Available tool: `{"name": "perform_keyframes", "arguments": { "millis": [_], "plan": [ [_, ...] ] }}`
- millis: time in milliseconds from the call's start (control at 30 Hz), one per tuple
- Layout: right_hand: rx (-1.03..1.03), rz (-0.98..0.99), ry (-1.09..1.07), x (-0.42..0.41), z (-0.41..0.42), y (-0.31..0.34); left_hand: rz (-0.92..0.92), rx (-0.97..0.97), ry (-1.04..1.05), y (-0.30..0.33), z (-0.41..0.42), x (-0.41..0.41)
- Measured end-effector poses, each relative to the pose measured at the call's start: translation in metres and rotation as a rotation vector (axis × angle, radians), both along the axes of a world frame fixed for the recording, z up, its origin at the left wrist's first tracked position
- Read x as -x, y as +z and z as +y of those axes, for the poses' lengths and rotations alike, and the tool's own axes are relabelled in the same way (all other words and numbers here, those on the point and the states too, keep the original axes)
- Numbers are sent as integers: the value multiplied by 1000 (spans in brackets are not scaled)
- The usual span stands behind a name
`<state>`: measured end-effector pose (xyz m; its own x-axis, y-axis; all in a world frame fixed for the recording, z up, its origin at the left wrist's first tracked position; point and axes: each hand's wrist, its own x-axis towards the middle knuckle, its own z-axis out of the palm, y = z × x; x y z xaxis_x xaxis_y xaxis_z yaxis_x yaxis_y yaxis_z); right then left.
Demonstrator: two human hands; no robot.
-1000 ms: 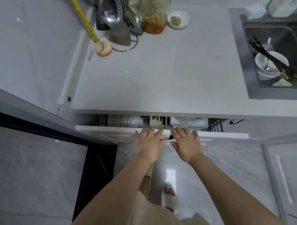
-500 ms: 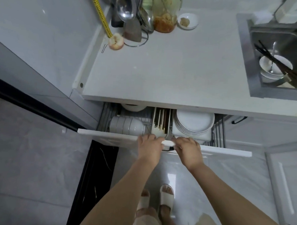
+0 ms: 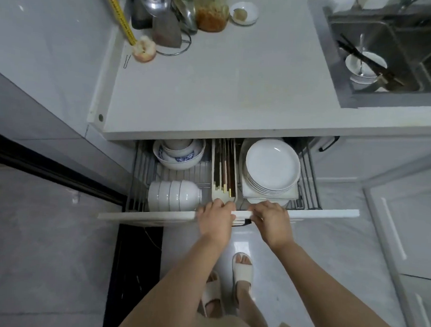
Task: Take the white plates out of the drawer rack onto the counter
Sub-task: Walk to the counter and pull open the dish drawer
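Left hand [image 3: 215,219] and right hand [image 3: 271,221] both curl their fingers over the drawer front [image 3: 318,213] at its middle, side by side. Behind, the white plates [image 3: 272,165] sit stacked at the rack's [image 3: 310,182] right side. Beyond lies the counter [image 3: 225,89].

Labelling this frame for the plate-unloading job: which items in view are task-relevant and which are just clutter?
Relevant:
- stack of white plates, right side of the drawer rack
- drawer front, gripped by the left hand and right hand
- counter, the drop-off spot

Clutter:
- nested bowls on their side
- blue-patterned bowls
- chopsticks tray
- jar
- sink with a bowl
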<state>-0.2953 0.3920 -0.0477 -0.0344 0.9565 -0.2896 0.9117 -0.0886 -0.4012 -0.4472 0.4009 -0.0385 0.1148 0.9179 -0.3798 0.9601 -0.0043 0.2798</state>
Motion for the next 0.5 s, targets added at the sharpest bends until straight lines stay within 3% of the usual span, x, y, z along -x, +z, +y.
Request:
{"name": "perform_keyframes", "arguments": {
  "millis": [500],
  "plan": [
    [111,8,27,-6,-42,5,3,121,-93,12,-29,-4]
  ]
}}
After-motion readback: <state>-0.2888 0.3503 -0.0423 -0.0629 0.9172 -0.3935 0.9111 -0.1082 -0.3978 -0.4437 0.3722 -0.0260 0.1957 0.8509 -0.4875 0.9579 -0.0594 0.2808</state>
